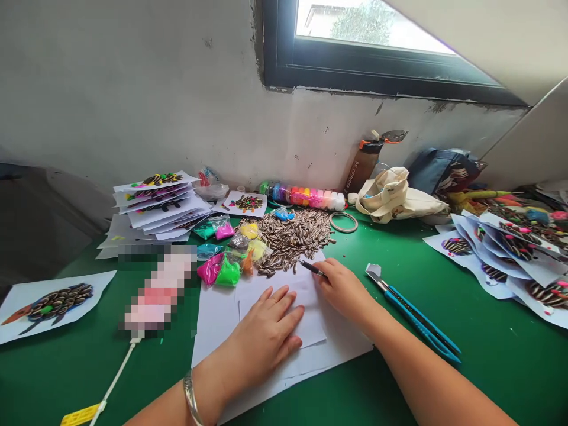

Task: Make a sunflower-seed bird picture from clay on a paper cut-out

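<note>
My left hand (266,331) lies flat with its fingers a little apart on a small white sheet of paper (313,334), which rests on larger white sheets (213,343). A silver bangle (190,396) circles that wrist. In my right hand (344,287) is a dark pen (313,269), its tip pointing up and left above the paper's upper edge. Just beyond the tip spreads a heap of striped sunflower seeds (293,236). Small bags of coloured clay, among them a green one (228,271) and a magenta one (209,269), sit at the paper's upper left corner.
Right of my hand lie a blue utility knife (399,305) and blue tweezers (437,343). Stacked seed pictures stand at left (164,207) and right (510,248). A tape roll (343,222), clay tubs (306,197), bottle (364,163) and cloth bag (390,195) line the back.
</note>
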`<state>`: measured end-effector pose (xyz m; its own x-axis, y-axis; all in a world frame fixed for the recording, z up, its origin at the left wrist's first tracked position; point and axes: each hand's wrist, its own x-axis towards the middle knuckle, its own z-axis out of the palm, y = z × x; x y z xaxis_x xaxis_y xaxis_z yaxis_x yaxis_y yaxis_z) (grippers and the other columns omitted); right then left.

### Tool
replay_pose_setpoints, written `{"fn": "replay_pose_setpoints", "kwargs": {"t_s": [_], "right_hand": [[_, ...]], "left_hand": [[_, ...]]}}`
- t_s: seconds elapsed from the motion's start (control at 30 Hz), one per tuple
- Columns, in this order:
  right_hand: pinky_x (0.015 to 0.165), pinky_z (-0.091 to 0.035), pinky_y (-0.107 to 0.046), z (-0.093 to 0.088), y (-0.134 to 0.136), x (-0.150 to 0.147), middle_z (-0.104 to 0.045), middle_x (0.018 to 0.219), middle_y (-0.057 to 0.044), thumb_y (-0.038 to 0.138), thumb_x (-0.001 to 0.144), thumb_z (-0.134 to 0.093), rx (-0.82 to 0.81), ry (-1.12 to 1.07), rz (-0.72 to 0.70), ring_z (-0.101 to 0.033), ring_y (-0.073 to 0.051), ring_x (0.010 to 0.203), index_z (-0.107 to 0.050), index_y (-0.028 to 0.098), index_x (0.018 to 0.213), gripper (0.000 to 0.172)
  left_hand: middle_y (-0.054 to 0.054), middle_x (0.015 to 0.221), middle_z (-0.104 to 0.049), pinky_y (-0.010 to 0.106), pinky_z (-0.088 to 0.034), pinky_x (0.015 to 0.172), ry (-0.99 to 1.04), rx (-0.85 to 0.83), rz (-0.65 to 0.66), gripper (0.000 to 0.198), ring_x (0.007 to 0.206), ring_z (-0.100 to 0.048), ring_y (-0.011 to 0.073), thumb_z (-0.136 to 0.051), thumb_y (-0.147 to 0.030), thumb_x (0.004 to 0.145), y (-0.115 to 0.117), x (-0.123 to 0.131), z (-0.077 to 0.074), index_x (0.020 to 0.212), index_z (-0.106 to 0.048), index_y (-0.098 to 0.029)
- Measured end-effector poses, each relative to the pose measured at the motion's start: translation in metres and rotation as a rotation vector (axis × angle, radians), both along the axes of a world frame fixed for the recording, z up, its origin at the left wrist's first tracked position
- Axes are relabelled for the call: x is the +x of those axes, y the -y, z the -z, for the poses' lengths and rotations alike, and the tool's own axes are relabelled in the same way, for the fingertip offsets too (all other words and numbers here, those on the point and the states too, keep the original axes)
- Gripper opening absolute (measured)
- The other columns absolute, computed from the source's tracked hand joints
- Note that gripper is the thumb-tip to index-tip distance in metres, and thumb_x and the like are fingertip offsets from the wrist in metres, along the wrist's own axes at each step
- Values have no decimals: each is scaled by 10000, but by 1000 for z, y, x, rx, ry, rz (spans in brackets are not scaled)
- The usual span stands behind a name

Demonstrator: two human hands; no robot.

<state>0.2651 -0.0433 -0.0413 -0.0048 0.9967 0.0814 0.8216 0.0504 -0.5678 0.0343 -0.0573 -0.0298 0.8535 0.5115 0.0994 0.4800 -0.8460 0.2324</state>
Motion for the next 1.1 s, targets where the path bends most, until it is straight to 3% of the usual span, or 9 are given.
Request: {"fn": "replay_pose_setpoints", "kwargs": {"t_s": [0.13,0.43,0.63,0.8,1.1], "right_hand": [[754,-405,-278,-1,3,-6,-596,1089,-74,182,895,-458,-34,134,-2,-605,-191,896,-635,218,1075,255],[754,-403,-263,-3,2,-2,-581,1068,-55,166,887,-493,-62,142,-93,-599,-177,890,-642,227,1026,213],[739,-385,-256,-2,-4,1,-599,977,-50,138,864,-496,-63,103,-99,-578,-172,861,-654,207,984,209],[674,-341,-244,-2,-6,-1,-569,843,-27,113,851,-479,-50,146,-128,-538,-157,779,-614,191,828,157],[660,-346,-250,2,-9,-15,-568,886,-31,123,862,-460,-1,135,-83,-534,-153,767,-612,202,856,171]], "left_hand": [[144,1450,-488,562,-360,1111,1,9,-4,414,1369,-404,334,-514,-277,935,0,-1,4,1341,-516,-190],[82,1553,-348,520,-260,1160,-17,66,-7,503,1431,-298,296,-428,-378,982,2,-5,22,1472,-362,-283],[88,1559,-335,523,-251,1157,-61,52,-11,510,1432,-293,300,-414,-383,982,2,-5,19,1479,-349,-282],[102,1532,-383,527,-274,1151,-33,20,-16,491,1415,-328,307,-445,-362,969,3,-3,12,1448,-402,-263],[130,1514,-406,537,-300,1143,-45,-16,-25,465,1407,-343,318,-436,-379,971,3,-2,4,1415,-437,-240]]}}
